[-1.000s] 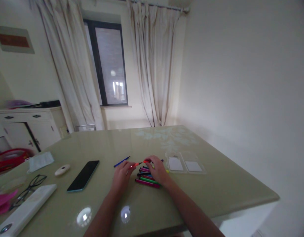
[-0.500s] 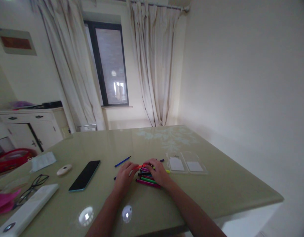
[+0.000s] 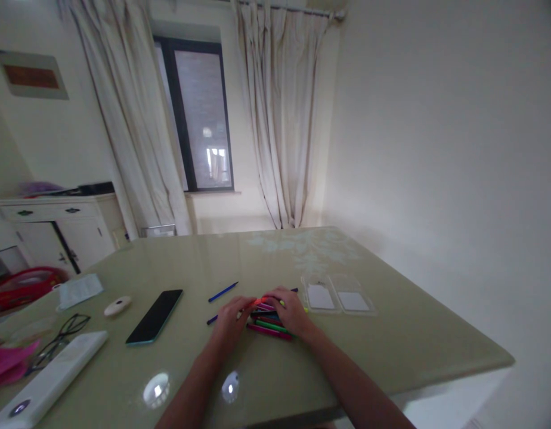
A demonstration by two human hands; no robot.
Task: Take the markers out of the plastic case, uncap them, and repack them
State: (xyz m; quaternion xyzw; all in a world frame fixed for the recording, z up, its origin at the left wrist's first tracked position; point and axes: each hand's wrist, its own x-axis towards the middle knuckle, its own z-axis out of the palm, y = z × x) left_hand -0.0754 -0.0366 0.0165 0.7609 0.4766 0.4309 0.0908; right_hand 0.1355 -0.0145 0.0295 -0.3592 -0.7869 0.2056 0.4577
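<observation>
Between the fingertips of my left hand and my right hand is an orange felt-tip pen, gripped from both ends. Both hands are closed on it, just above a loose pile of felt-tip pens. In that pile I make out a magenta pen at the near side and a green pen behind it. My right hand partly covers the pile. Beyond my left hand a blue pen lies by itself; a dark blue pen pokes out beside that hand.
Right of the pile lies an opened clear plastic case with white cards. To the left are a black phone, a round cream object, glasses, a face mask and a long white device. A wall borders the table's right side.
My left hand has shifted slightly right, uncovering more of the dark blue pen beside it. Both hands still hold the orange pen. The view has moved very slightly.
</observation>
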